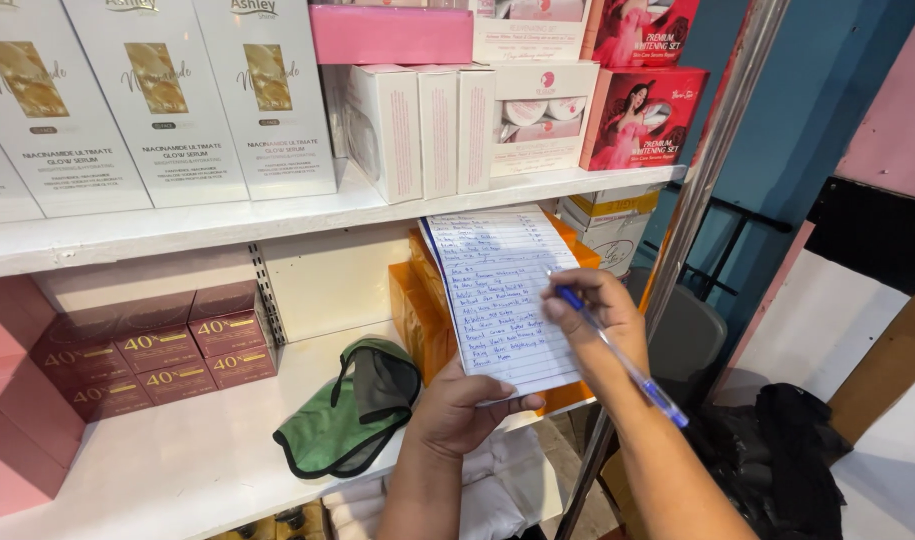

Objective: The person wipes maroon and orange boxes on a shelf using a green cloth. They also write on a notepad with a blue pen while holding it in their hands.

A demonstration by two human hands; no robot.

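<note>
Left hand (pixel 457 412): closed on the bottom edge of a lined white paper list (pixel 502 295), thumb across its lower front, holding it upright before the shelves.
Right hand (pixel 592 325): gripping a clear blue ballpoint pen (pixel 622 362), tip touching the list's right edge about midway up.
Paper list: between both hands, covered in blue handwriting, tilted slightly, in front of glossy orange boxes (pixel 422 320).
Lower white shelf (pixel 177 455): pale pink cartons (pixel 12 400) at far left; beside them, stacked dark maroon boxes with gold labels (pixel 162 350); further right, a crumpled green cloth cap with black trim (pixel 352 410), just left of the left hand.
Upper white shelf (pixel 227 225): tall white cartons with gold square pictures (pixel 162 95) at left; plain white boxes with pink print on the sides (pixel 417 125) in the middle, a flat pink box (pixel 392 33) on top; red rectangular boxes with pictures (pixel 642 115) at right.
Far right: a slanting metal pole (pixel 712 150) against a blue wall.
</note>
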